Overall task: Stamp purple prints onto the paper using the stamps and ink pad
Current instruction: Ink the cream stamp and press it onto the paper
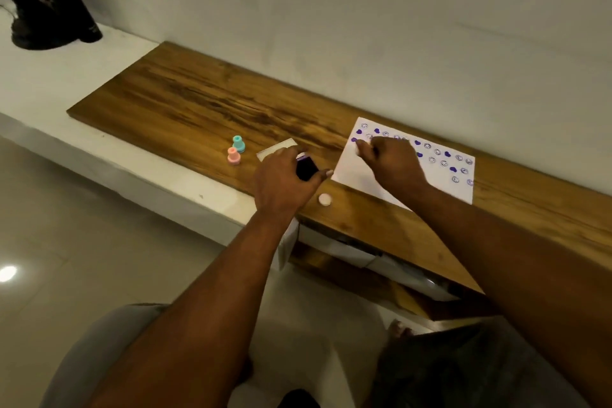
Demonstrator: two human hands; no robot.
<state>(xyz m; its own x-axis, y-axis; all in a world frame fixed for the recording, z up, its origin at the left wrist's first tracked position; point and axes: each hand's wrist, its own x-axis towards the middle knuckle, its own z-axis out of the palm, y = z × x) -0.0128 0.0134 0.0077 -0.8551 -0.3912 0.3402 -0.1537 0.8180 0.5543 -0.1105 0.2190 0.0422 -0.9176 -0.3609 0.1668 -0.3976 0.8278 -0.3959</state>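
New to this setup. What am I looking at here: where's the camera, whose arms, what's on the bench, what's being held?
There is no machine: one head-worn camera looks down at a person's bare arms. The left hand steadies a dark ink pad on the wooden bench. The right hand is closed and pressed to the paper, probably on a stamp, though the hand hides it. The sheet already carries purple heart and face prints. A teal stamp and a pink stamp stand left of the pad; a small white cap lies near the front edge.
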